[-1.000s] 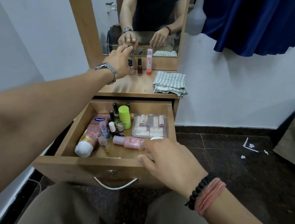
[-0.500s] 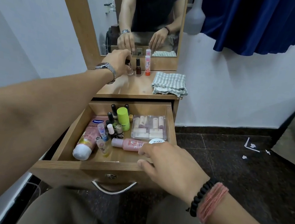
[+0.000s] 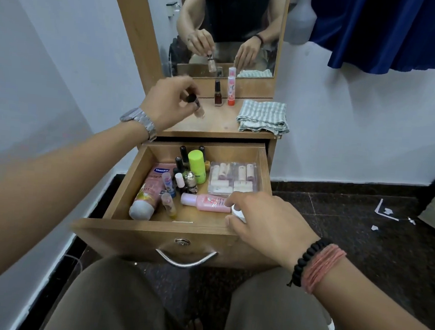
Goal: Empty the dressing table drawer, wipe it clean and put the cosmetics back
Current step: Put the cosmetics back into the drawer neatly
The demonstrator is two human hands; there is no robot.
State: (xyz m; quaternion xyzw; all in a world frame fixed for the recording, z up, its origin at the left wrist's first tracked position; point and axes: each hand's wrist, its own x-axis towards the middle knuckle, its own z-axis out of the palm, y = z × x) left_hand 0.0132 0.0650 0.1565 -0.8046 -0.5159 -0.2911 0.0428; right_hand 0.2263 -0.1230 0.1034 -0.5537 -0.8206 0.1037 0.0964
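Since a second earlier, left hand (image 3: 169, 100) had lifted, pinching a polish bottle (image 3: 199, 109) by its cap to clear the tabletop; right hand (image 3: 264, 219) curled round a white jar (image 3: 238, 213), emptying the drawer (image 3: 152, 234) beneath it

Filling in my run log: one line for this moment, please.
stage: emptying drawer | left hand: holds nail polish bottle over tabletop | right hand: grips white jar in drawer
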